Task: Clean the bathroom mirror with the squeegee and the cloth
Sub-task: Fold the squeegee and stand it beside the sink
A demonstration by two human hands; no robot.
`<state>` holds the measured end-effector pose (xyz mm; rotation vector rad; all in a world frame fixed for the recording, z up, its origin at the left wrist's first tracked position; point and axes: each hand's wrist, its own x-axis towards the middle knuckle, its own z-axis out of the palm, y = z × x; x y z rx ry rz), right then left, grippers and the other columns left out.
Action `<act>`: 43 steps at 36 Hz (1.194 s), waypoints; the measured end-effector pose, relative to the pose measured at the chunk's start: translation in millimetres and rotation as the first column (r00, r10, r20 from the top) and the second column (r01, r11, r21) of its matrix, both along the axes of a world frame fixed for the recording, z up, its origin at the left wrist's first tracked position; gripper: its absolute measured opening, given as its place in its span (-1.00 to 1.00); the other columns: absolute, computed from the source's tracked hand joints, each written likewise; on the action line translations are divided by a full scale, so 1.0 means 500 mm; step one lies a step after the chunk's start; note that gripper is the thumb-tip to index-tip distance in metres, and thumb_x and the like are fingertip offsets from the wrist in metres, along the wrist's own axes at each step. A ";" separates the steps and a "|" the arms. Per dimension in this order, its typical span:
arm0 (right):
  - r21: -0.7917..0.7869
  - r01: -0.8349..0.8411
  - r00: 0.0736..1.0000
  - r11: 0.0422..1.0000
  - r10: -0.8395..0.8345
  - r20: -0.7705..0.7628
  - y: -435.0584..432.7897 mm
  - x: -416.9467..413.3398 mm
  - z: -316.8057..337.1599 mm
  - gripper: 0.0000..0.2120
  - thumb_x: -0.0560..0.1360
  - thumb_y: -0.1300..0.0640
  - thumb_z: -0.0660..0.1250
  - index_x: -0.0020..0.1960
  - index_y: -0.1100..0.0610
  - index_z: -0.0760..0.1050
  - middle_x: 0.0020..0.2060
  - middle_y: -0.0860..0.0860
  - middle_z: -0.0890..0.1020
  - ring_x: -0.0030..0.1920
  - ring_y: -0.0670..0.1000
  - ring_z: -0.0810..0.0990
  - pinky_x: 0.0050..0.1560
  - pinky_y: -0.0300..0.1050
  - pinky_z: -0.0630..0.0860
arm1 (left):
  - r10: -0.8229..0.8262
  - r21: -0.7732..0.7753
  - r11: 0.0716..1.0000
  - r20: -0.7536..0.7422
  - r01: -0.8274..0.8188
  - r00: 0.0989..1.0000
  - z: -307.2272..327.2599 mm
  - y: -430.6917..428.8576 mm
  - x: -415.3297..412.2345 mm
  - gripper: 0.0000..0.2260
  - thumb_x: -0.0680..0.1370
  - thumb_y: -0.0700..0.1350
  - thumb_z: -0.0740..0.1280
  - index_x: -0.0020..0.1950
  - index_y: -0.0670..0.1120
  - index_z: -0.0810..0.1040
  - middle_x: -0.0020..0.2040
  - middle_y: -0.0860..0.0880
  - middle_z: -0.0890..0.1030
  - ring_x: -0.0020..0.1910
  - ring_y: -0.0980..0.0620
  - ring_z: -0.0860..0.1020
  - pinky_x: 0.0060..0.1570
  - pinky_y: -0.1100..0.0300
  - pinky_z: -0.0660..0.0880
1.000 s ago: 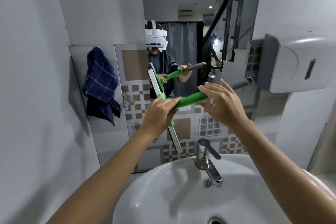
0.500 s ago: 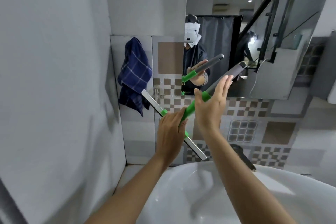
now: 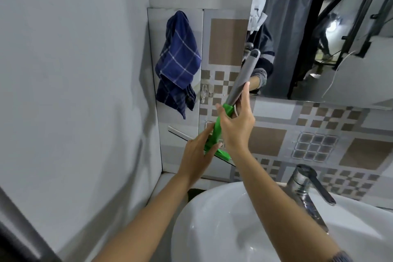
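Observation:
A squeegee (image 3: 240, 83) with a grey handle and a green neck stands nearly upright in front of the tiled wall, blade end down. My right hand (image 3: 236, 125) grips the neck where grey meets green. My left hand (image 3: 197, 155) holds the green head just above the blade (image 3: 178, 133), which juts left toward the corner. The mirror (image 3: 344, 34) hangs at the upper right, and the handle tip overlaps its left edge. A dark blue checked cloth (image 3: 178, 64) hangs on the wall left of the mirror.
A white sink (image 3: 212, 227) lies below my arms, with a chrome tap (image 3: 306, 185) at its right. A plain white wall (image 3: 74, 91) closes the left side. A small clear hook (image 3: 204, 92) is fixed on the tiles beside the cloth.
The squeegee has swung from slanted to nearly upright, with its handle tip now up by the mirror's left edge. My view has shifted left and down.

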<state>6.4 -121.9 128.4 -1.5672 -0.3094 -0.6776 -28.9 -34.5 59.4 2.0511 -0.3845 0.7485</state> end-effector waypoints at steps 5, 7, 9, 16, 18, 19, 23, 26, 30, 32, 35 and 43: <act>-0.055 -0.053 0.997 0.997 0.051 -0.050 0.023 0.007 -0.063 -0.20 0.41 0.28 0.42 0.50 0.01 0.08 0.28 -0.14 0.41 0.28 -0.02 0.47 0.23 0.06 0.51 | -0.024 0.009 1.000 -0.199 0.027 0.980 -0.053 0.032 0.004 -0.45 0.54 -0.13 0.29 0.43 0.15 0.11 -0.06 0.15 0.51 -0.15 0.37 0.51 -0.05 0.50 0.45; -0.071 -0.086 0.994 0.994 0.081 -0.075 0.030 0.010 -0.089 -0.21 0.41 0.28 0.43 0.50 0.02 0.09 0.29 -0.15 0.40 0.31 -0.02 0.44 0.24 0.08 0.50 | -0.024 0.003 1.000 -0.277 0.025 0.961 -0.070 0.041 0.001 -0.43 0.55 -0.11 0.28 0.43 0.17 0.05 -0.04 0.12 0.51 -0.13 0.32 0.50 -0.05 0.49 0.45; -0.087 -0.135 0.988 0.987 0.128 -0.086 0.036 0.013 -0.110 -0.20 0.40 0.29 0.43 0.50 0.01 0.09 0.36 -0.07 0.38 0.38 0.01 0.38 0.29 0.10 0.46 | -0.027 -0.025 0.999 -0.337 0.019 0.941 -0.088 0.048 -0.002 -0.42 0.55 -0.10 0.27 0.47 0.15 0.03 -0.01 0.10 0.52 -0.07 0.26 0.50 0.01 0.40 0.47; -0.172 -0.250 0.963 0.953 0.227 -0.147 0.066 0.026 -0.154 -0.21 0.40 0.32 0.42 0.49 0.04 0.09 0.33 -0.19 0.28 0.40 -0.13 0.25 0.40 -0.13 0.30 | 0.028 -0.085 0.994 -0.393 -0.067 0.919 -0.160 0.070 0.015 -0.41 0.54 -0.07 0.28 0.48 0.16 0.05 -0.03 0.08 0.55 -0.04 0.20 0.55 -0.06 0.34 0.51; -0.142 -0.278 0.947 0.950 0.246 -0.208 0.071 0.029 -0.168 -0.20 0.41 0.32 0.41 0.49 -0.01 0.08 0.34 -0.19 0.29 0.40 -0.12 0.25 0.40 -0.14 0.30 | 0.038 -0.082 0.994 -0.411 -0.078 0.911 -0.173 0.078 0.017 -0.41 0.54 -0.05 0.28 0.48 0.17 0.05 -0.03 0.10 0.55 -0.05 0.21 0.55 -0.08 0.36 0.51; -0.131 -0.282 0.941 0.951 0.248 -0.229 0.073 0.031 -0.176 -0.19 0.41 0.32 0.42 0.49 -0.02 0.07 0.36 -0.15 0.30 0.41 -0.10 0.26 0.40 -0.12 0.30 | 0.036 -0.085 0.993 -0.423 -0.080 0.906 -0.179 0.081 0.018 -0.41 0.54 -0.05 0.28 0.48 0.16 0.05 -0.02 0.09 0.55 -0.05 0.20 0.55 -0.08 0.37 0.50; -0.138 -0.292 0.926 0.947 0.243 -0.289 0.078 0.037 -0.200 -0.18 0.41 0.30 0.42 0.50 -0.01 0.06 0.45 -0.04 0.28 0.44 -0.07 0.23 0.42 -0.02 0.28 | 0.031 -0.095 0.992 -0.445 -0.082 0.895 -0.205 0.086 0.018 -0.42 0.54 -0.02 0.28 0.48 0.15 0.06 0.05 -0.02 0.59 -0.02 0.14 0.56 -0.05 0.32 0.53; -0.145 -0.311 0.911 0.939 0.251 -0.327 0.078 0.042 -0.208 -0.18 0.41 0.31 0.42 0.50 0.00 0.05 0.46 -0.02 0.26 0.45 -0.02 0.23 0.41 -0.03 0.28 | 0.036 -0.110 0.990 -0.434 -0.093 0.900 -0.217 0.086 0.019 -0.42 0.54 -0.04 0.28 0.47 0.15 0.06 0.05 -0.07 0.60 -0.01 0.07 0.58 0.02 0.19 0.56; -0.150 -0.317 0.903 0.937 0.250 -0.350 0.078 0.051 -0.213 -0.17 0.40 0.31 0.42 0.50 0.01 0.05 0.46 0.00 0.26 0.46 0.02 0.23 0.40 -0.01 0.29 | 0.059 -0.109 0.987 -0.420 -0.115 0.906 -0.224 0.085 0.026 -0.42 0.55 -0.06 0.28 0.47 0.15 0.07 0.06 -0.08 0.60 0.01 0.03 0.58 0.05 0.12 0.56; -0.149 -0.318 0.901 0.936 0.250 -0.354 0.077 0.056 -0.215 -0.17 0.39 0.30 0.43 0.50 0.00 0.05 0.45 0.00 0.27 0.45 0.02 0.24 0.40 0.05 0.30 | 0.064 -0.114 0.986 -0.420 -0.123 0.905 -0.228 0.084 0.030 -0.43 0.55 -0.08 0.28 0.47 0.14 0.08 0.04 -0.05 0.60 -0.01 0.06 0.57 0.06 0.13 0.55; -0.165 -0.316 0.909 0.934 0.248 -0.335 0.075 0.059 -0.218 -0.18 0.40 0.28 0.43 0.50 0.01 0.05 0.45 -0.01 0.27 0.44 -0.02 0.24 0.41 0.04 0.30 | 0.061 -0.135 0.982 -0.419 -0.128 0.906 -0.234 0.080 0.036 -0.43 0.54 -0.06 0.29 0.47 0.13 0.10 -0.01 0.06 0.57 -0.05 0.13 0.56 0.02 0.22 0.54; -0.208 -0.351 0.911 0.913 0.282 -0.300 0.075 0.064 -0.222 -0.20 0.41 0.29 0.42 0.50 0.03 0.06 0.45 -0.02 0.26 0.36 -0.18 0.21 0.40 -0.07 0.29 | 0.062 -0.182 0.972 -0.412 -0.148 0.909 -0.243 0.078 0.042 -0.42 0.53 -0.05 0.31 0.47 0.09 0.12 -0.08 0.08 0.56 -0.10 0.19 0.57 -0.13 0.43 0.51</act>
